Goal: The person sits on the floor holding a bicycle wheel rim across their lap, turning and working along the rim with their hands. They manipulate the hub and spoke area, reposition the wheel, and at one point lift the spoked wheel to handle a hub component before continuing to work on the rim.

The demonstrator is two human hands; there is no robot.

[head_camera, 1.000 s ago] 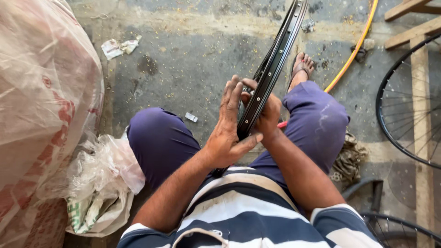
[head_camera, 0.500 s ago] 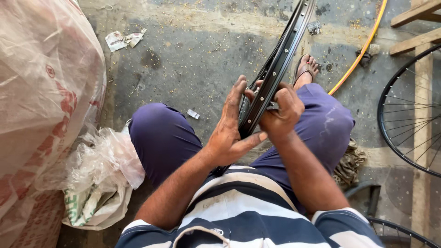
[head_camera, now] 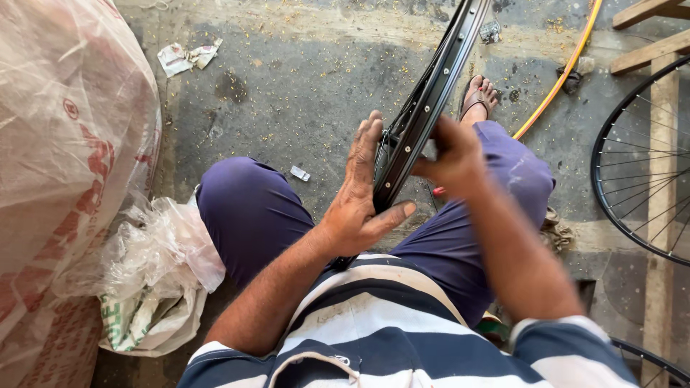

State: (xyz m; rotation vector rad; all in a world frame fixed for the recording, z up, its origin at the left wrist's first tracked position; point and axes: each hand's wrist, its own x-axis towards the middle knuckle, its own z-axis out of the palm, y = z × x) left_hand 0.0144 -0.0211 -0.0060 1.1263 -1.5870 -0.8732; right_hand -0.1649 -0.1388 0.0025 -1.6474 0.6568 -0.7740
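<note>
A black bicycle wheel rim [head_camera: 438, 79] with small spoke holes stands on edge between my knees and runs up to the top of the view. My left hand [head_camera: 359, 194] lies flat along its left side, thumb hooked under its near edge, holding it. On the rim's right side my right hand [head_camera: 453, 154] is blurred, fingers pinched against the rim. Whether it holds something small I cannot tell. A red bit [head_camera: 437, 191] shows just below that hand. I sit in purple trousers and a striped shirt.
Large clear plastic sacks [head_camera: 65, 144] fill the left side, with crumpled bags [head_camera: 154, 280] by my left knee. A spoked wheel [head_camera: 640, 165] leans at the right over wooden slats [head_camera: 658, 43]. A yellow hose [head_camera: 560, 72] crosses the concrete floor. Paper scraps [head_camera: 183, 56] lie far left.
My right hand has shifted to the right of the rim and now blurs with motion. The rim has tilted slightly. My left hand keeps its hold.
</note>
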